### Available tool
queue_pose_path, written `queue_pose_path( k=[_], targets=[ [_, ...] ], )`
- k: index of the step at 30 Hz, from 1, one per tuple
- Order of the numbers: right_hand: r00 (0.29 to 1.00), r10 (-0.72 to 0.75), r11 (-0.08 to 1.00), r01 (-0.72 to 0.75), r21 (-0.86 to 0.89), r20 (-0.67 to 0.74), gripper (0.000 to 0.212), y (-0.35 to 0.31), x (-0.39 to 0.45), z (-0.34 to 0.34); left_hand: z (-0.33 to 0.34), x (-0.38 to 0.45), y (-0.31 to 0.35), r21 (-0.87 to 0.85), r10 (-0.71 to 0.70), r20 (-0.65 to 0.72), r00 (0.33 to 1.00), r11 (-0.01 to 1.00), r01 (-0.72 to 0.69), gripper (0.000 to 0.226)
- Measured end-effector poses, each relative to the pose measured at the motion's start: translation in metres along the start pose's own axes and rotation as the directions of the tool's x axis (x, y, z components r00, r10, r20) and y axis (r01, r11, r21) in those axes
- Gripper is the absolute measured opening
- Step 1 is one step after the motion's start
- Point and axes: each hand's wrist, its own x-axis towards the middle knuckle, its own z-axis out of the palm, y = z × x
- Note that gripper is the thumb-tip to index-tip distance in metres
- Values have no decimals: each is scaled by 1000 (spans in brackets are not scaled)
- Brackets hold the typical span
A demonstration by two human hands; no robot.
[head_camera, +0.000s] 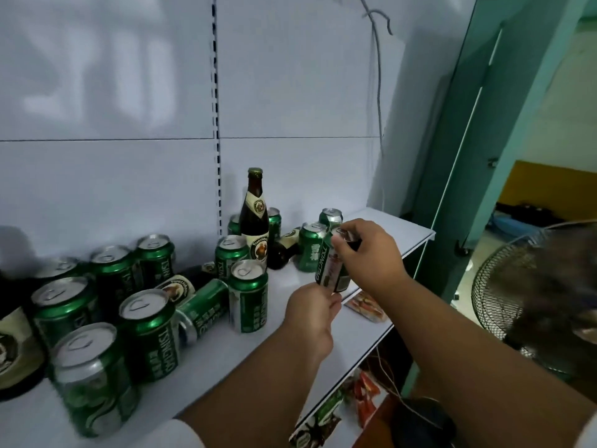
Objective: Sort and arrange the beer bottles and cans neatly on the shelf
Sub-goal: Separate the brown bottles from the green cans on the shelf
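- White panels back the shelf [290, 321] in front of you, with a slotted upright running down the middle and a teal door frame off to the right.
- Your right hand [365, 250] grips the top of a green can [331, 273], fingers curled over its lid.
- Your left hand [311, 313] pinches the bottom of that same can, so it hangs tilted between both hands above the shelf's front edge.
- A brown bottle [255, 218] stands upright near the back, cans close around it (a second dark bottle lies on its side just to its right).
- More green cans [147, 334] crowd the left end, most upright, one lying on its side [202, 308] among them.
- A fan [529, 299] stands on the floor to the right, beyond the shelf.
- Snack packets [366, 307] show on the level below.
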Motion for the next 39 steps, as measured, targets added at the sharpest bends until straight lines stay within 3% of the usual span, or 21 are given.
queue_pose_path(
  k=[6, 11, 18, 23, 27, 31, 35, 39],
  targets=[
    [997, -29, 999, 32, -39, 70, 25, 65, 64, 13, 43, 70, -2, -19, -34, -39, 999, 999, 33, 36],
    [976, -108, 992, 117, -36, 191, 22, 115, 129, 23, 82, 120, -5, -57, -31, -172, 985, 998, 21, 14],
    [904, -235, 971, 234, 46, 357, 21, 146, 170, 47, 111, 161, -17, -8, -2, -369, 929, 1000, -1, 12],
    [855, -250, 964, 265, 32, 455, 28, 151, 183, 56, 112, 158, -21, -26, 59, -406, 912, 997, -76, 17],
    [883, -205, 979, 188, 81, 423, 29, 150, 193, 56, 109, 155, -16, 152, 269, -420, 867, 962, -225, 29],
    [924, -139, 983, 85, 163, 356, 21, 147, 207, 52, 107, 152, 2, 575, 544, -342, 766, 766, -287, 29],
    [926, -93, 969, 0, 246, 366, 18, 142, 226, 52, 113, 153, 25, 737, 669, -147, 728, 565, -371, 25],
    [898, -72, 929, -98, 358, 434, 16, 150, 248, 69, 113, 163, 48, 911, 747, -21, 665, 289, -295, 26]
  ],
)
